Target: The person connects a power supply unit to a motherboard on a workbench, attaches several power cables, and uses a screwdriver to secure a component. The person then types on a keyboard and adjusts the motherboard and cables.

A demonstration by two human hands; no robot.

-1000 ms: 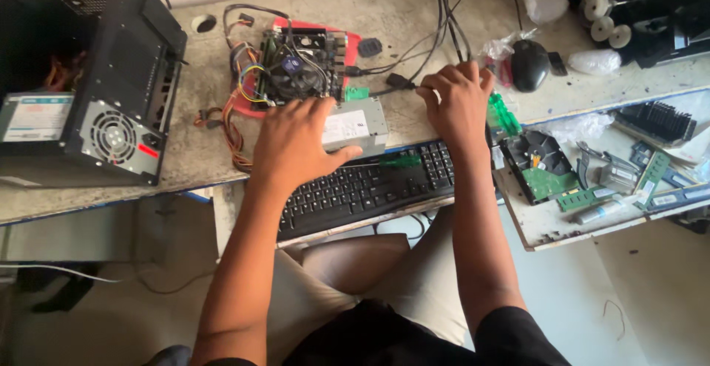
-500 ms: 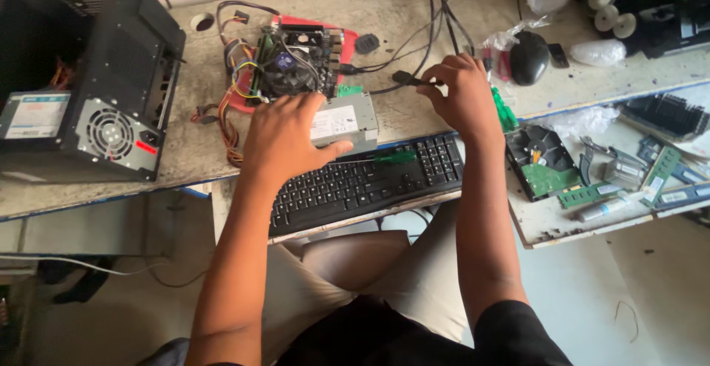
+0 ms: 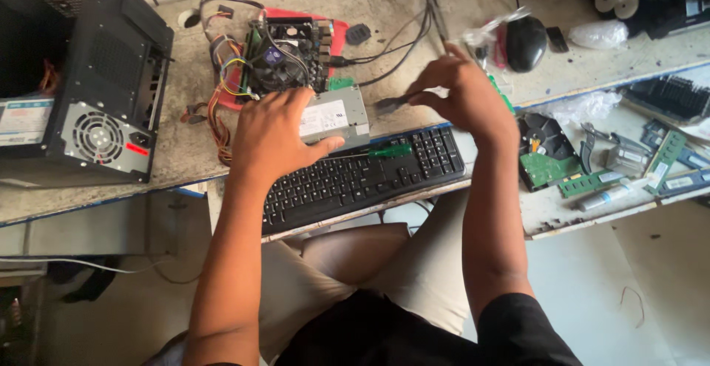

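**Steadying the power supply while the plug is in hand**

The left hand lies flat over the near end of the grey power supply unit, fingers spread on its top and thumb hooked along the front edge; a bracing hold, not a lift. The unit sits on the worn workbench, just in front of the motherboard with its loose coloured wires, and touching the back edge of the black keyboard.

The right hand pinches a dark cable plug between thumb and fingertips, closed narrowly on it, just right of the unit. Whether the plug is already seated in anything cannot be told.

A green-handled screwdriver rests on the keyboard's top row. An open black computer case stands at the left; a black mouse and a tray of memory sticks lie to the right.

To do this well, I judge the left palm should keep the unit pressed down so it does not slide, while the plug is held square to its socket and moved straight, not twisted, clear of the wires.
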